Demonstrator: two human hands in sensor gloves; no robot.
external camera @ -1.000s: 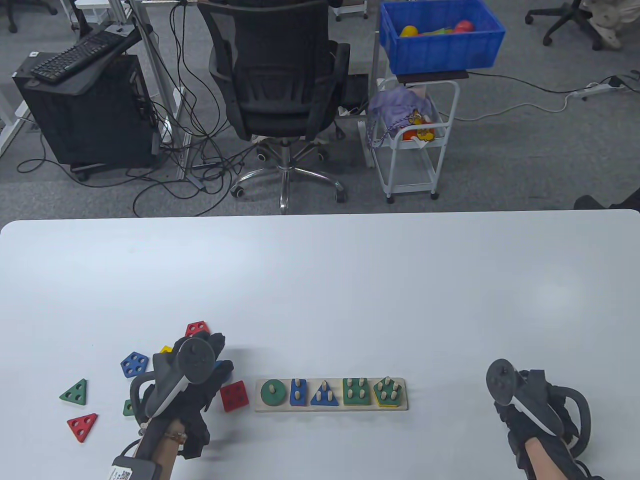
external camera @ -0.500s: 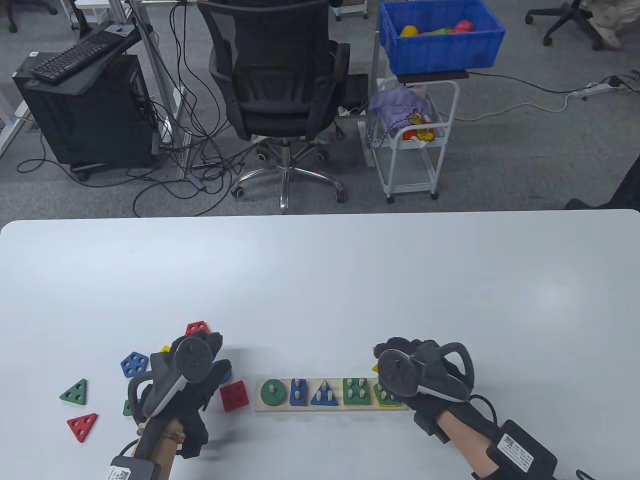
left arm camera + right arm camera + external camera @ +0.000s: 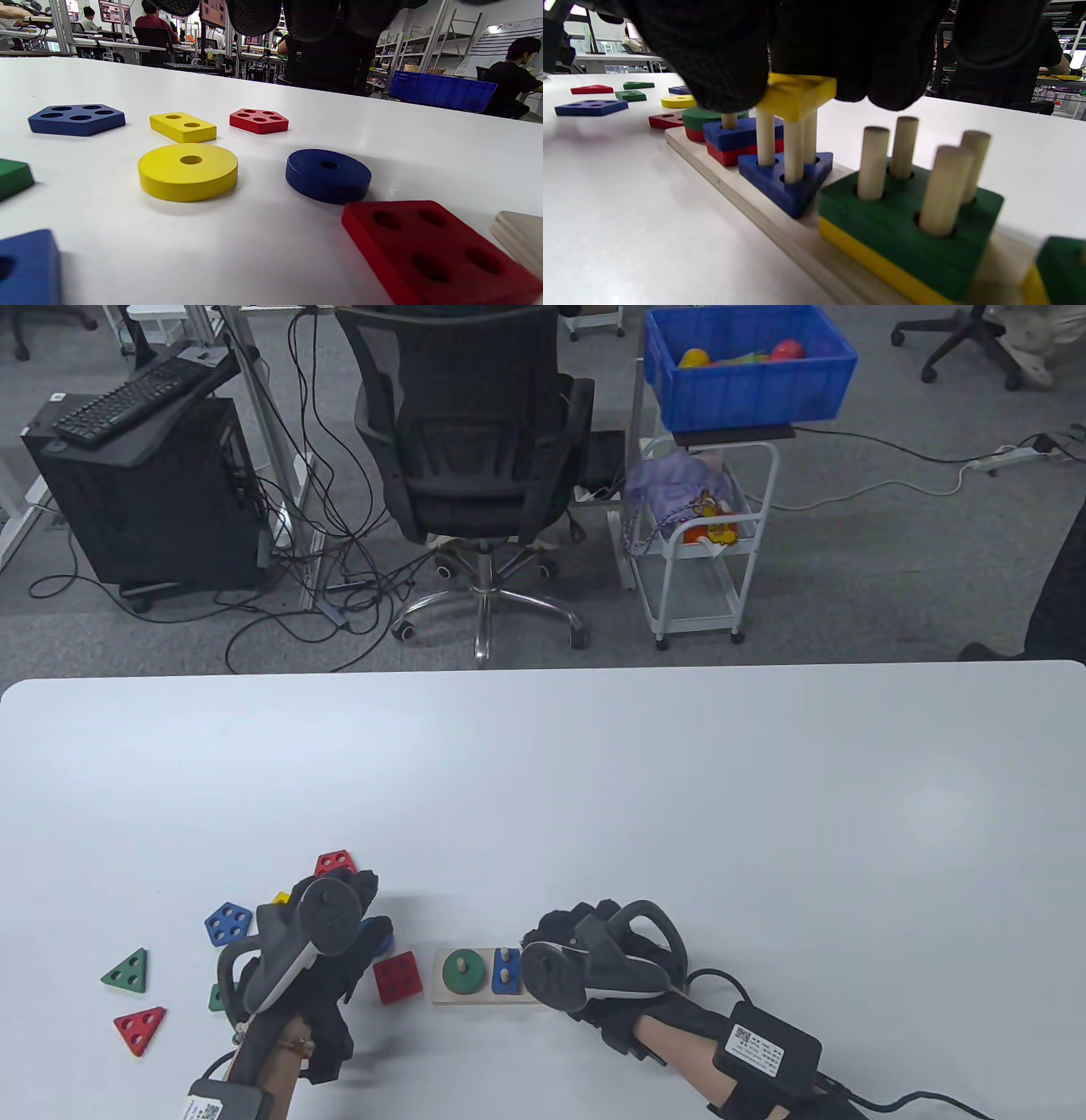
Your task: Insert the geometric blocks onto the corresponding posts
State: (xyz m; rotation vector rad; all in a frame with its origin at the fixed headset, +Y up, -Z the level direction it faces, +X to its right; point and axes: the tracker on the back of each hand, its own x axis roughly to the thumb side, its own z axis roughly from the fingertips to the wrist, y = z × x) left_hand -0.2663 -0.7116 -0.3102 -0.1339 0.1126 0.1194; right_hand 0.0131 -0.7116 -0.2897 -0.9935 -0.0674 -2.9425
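Taking the wooden peg board (image 3: 450, 994) as the mark, the white table (image 3: 594, 780) beyond it and out to its right lies open, with wide room for a hand to pass. Left of the board the way is crowded: a red square block (image 3: 397, 976) sits just beside its end, the left hand (image 3: 327, 950) hovers over more loose blocks there, and 2 triangles (image 3: 127, 971) lie farther out. The right hand (image 3: 594, 963) covers the board's right part, where upright pegs (image 3: 903, 146) block low sideways passes.

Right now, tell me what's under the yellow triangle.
Three pegs entering the yellow triangle, a blue triangle seated at their base. The right hand covers its top.
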